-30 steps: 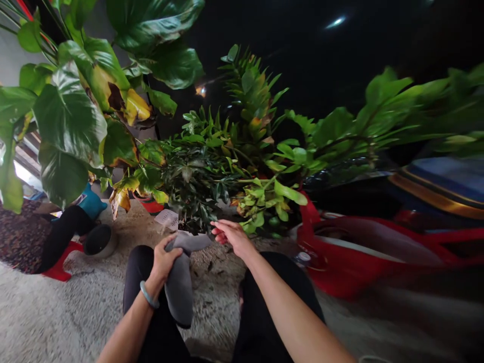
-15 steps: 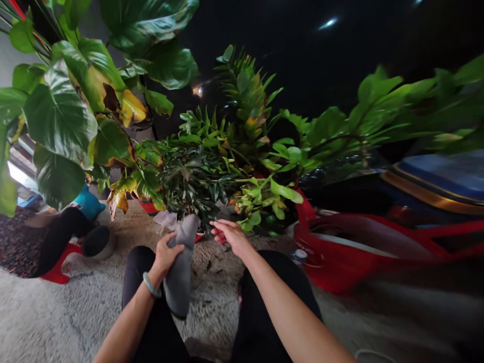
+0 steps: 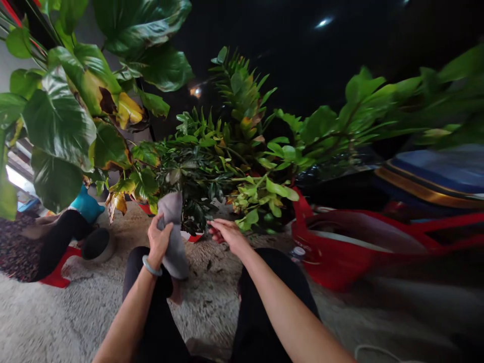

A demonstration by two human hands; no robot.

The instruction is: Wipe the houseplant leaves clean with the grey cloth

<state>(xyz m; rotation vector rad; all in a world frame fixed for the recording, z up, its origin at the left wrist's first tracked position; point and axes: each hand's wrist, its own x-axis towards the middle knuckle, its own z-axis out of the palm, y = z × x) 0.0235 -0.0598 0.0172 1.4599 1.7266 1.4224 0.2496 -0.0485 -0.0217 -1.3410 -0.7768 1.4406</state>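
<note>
My left hand (image 3: pixel 158 240), with a pale green bangle on the wrist, grips a grey cloth (image 3: pixel 173 237) and holds it up against the lower leaves of a small dark-leaved potted plant (image 3: pixel 196 176). The cloth's top end touches the foliage; its lower end hangs over my left knee. My right hand (image 3: pixel 226 234) is open, palm down, fingers reaching toward the same plant's base, just right of its red-and-white pot (image 3: pixel 189 235). It holds nothing.
Large green and yellowing leaves (image 3: pixel 64 116) hang at the upper left. Bright green plants (image 3: pixel 264 191) crowd the middle and right. A red vehicle body (image 3: pixel 359 252) lies at right. Another person's dark-clad legs (image 3: pixel 56 237) rest at left on the beige carpet (image 3: pixel 49 312).
My left hand has lifted the grey cloth from knee height up into the plant's leaves. My right hand has stayed near the pot.
</note>
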